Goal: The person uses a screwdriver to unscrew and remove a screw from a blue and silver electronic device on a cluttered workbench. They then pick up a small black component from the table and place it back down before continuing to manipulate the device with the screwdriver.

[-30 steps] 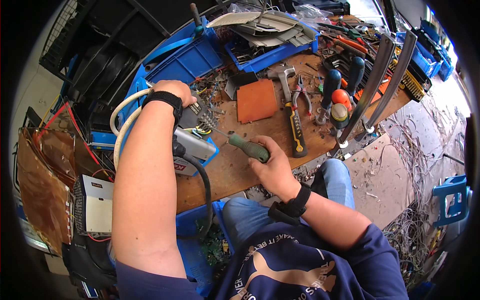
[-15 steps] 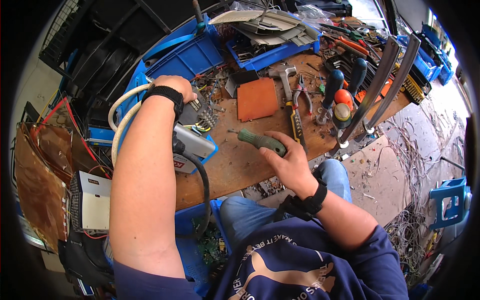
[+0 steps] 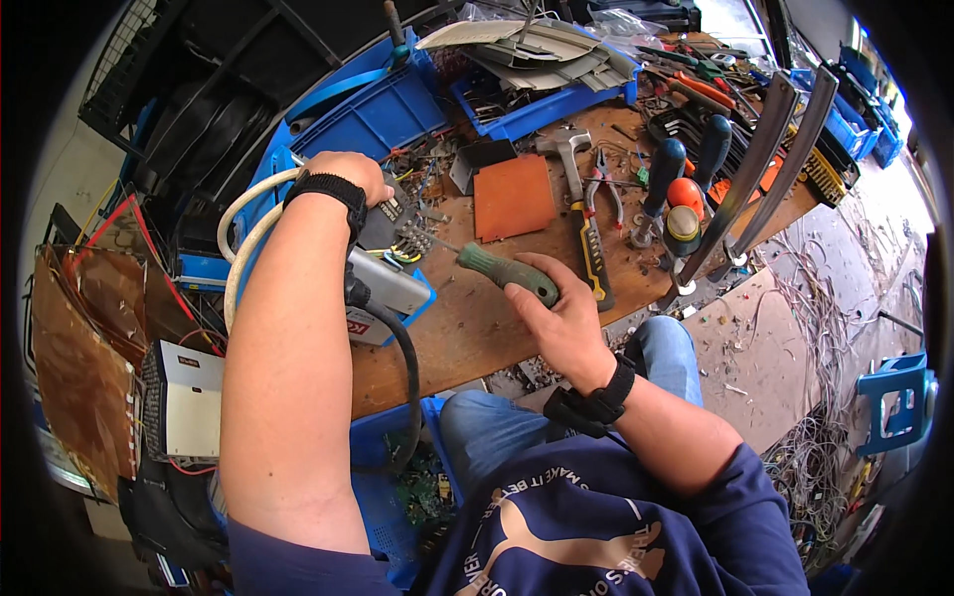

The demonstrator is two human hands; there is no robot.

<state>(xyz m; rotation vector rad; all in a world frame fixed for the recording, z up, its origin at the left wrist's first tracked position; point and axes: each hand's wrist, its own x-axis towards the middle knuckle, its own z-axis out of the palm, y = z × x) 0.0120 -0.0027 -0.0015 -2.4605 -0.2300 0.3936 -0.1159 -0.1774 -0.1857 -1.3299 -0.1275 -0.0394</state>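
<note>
My left hand (image 3: pixel 350 174) is closed on a dark, rectangular electrical part (image 3: pixel 391 222) with metal terminals and coloured wires, near the top of a silver metal case with blue edging (image 3: pixel 388 288). Thick cream cables (image 3: pixel 238 263) curve beside that wrist and a black cable (image 3: pixel 407 368) hangs below. My right hand (image 3: pixel 556 313) grips a green-handled screwdriver (image 3: pixel 497 270), its shaft pointing at the terminals; whether the tip touches them I cannot tell. A hammer (image 3: pixel 586 248), pliers (image 3: pixel 606 187) and an orange square plate (image 3: pixel 512 197) lie on the wooden bench (image 3: pixel 447 348).
Blue crates (image 3: pixel 368 129) and stacked panels (image 3: pixel 527 55) stand behind; upright tools (image 3: pixel 661 164) and metal strips (image 3: pixel 745 179) crowd the right. A blue bin with circuit boards (image 3: pixel 427 477) is below the bench. Loose wires (image 3: pixel 815 328) cover the floor near a teal stool (image 3: pixel 889 397).
My right hand drew the screwdriver back and rightward from the terminals, then moved it forward so its shaft points at them again. My left hand stayed in nearly the same place.
</note>
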